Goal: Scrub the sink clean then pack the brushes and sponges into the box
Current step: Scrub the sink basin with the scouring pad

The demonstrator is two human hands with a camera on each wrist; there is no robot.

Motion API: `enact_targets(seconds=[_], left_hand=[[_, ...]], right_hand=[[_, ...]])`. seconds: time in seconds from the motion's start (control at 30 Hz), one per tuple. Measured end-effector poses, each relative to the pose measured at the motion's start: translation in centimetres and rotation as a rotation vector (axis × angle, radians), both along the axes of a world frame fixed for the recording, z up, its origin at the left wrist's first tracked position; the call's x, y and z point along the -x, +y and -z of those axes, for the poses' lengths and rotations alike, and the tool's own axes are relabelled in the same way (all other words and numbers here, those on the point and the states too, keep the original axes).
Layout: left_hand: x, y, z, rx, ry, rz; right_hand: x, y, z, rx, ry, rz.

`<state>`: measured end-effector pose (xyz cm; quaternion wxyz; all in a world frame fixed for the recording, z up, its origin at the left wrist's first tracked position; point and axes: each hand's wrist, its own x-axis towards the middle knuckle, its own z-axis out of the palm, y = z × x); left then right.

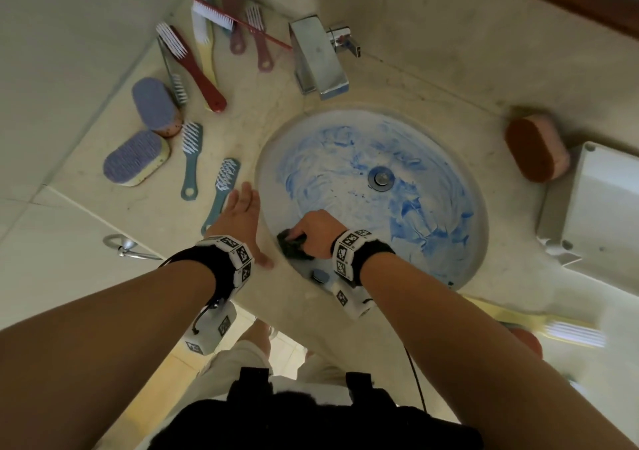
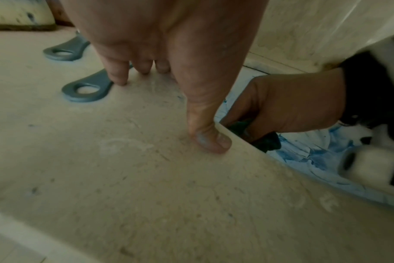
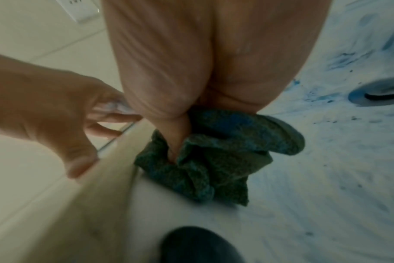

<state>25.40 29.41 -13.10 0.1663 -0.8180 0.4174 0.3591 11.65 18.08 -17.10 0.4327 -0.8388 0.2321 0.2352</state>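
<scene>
The round white sink [image 1: 460, 159] is smeared with blue streaks around its drain [image 1: 381, 178]. My right hand [image 1: 313, 233] grips a crumpled dark green scouring pad [image 3: 214, 160] and presses it against the sink's near-left wall just under the rim. My left hand [image 1: 243, 214] lies flat with straight fingers on the beige counter [image 2: 146, 178] beside the sink rim, holding nothing. Several brushes [image 1: 204, 65] and two purple-topped sponges [image 1: 154, 105] lie on the counter at the left. An orange sponge [image 1: 536, 148] sits right of the sink beside a white box [image 1: 601, 207].
A chrome faucet [image 1: 318, 57] stands behind the sink. Two grey-blue brushes [image 1: 223, 186] lie just beyond my left fingers. A yellow brush [image 1: 553, 328] lies on the counter's front edge at the right. A dark round overflow hole [image 3: 198, 245] sits in the sink's near wall.
</scene>
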Motion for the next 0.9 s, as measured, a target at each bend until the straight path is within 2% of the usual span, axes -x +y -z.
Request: enact_targets(seconds=[0.13,0.37,0.9], left_hand=[[-0.1,0.1,-0.2,0.001,0.008,-0.002],[-0.1,0.1,-0.4,0.000,0.015,0.007],[-0.3,0.3,-0.4,0.011,0.023,-0.001]], right_hand=[[2.8,-1.1,0.1,0.035,0.155,-0.126],[7.4,-1.2,-1.1,-0.004,0.231,-0.136],[6.6,-0.6,-1.3,0.038,0.312,-0.191]])
